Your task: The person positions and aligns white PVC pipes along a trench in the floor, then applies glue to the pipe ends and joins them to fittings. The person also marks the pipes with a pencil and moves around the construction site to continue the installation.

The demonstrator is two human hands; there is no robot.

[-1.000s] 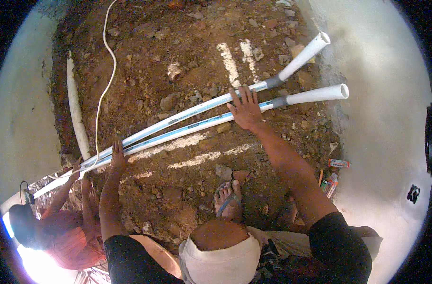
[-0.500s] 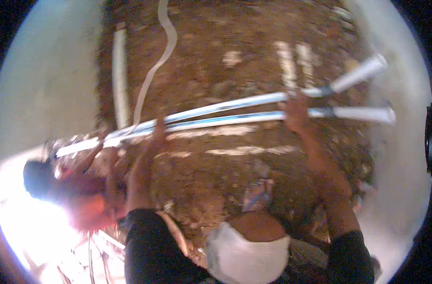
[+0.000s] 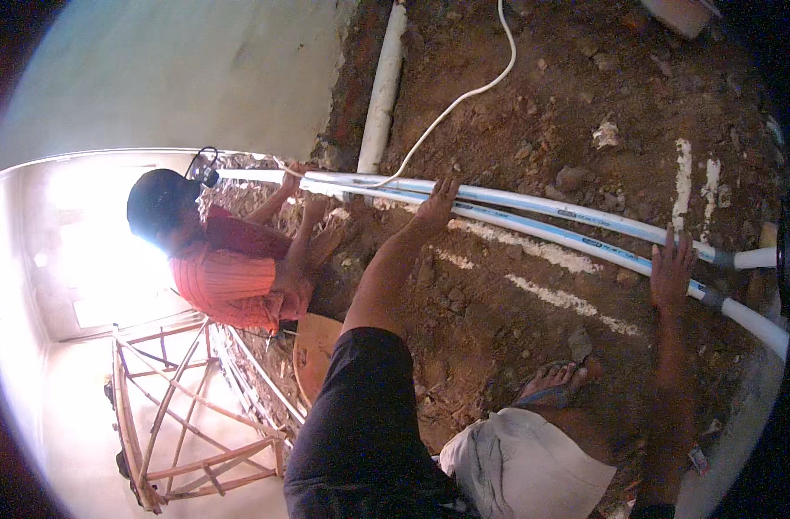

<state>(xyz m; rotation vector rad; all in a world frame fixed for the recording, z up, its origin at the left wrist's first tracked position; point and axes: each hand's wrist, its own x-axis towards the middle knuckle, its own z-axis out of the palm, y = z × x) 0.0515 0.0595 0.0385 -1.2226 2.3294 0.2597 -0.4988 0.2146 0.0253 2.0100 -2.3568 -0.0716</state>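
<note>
Two long white plastic pipes with blue stripes, a far pipe and a near pipe, run side by side across the dirt. They meet toward the left and spread apart toward the right. My left hand is closed over the pipes near where they converge. Lying over the near pipe close to its right end is my right hand, fingers spread and stretched toward the far pipe. Wider white ends follow grey joints; one is a near pipe end. A crouching co-worker's hand is at the pipes' left end.
The co-worker wears a dark cap and red-orange clothes. A thin white cable crosses the pipes, and another white pipe lies along the wall. White marks line the dirt. A wooden frame stands lower left.
The view has swung left, so the co-worker and wooden frame show more fully. The pipes appear shifted right and slanted down toward the right. Both my hands remain at the pipes.
</note>
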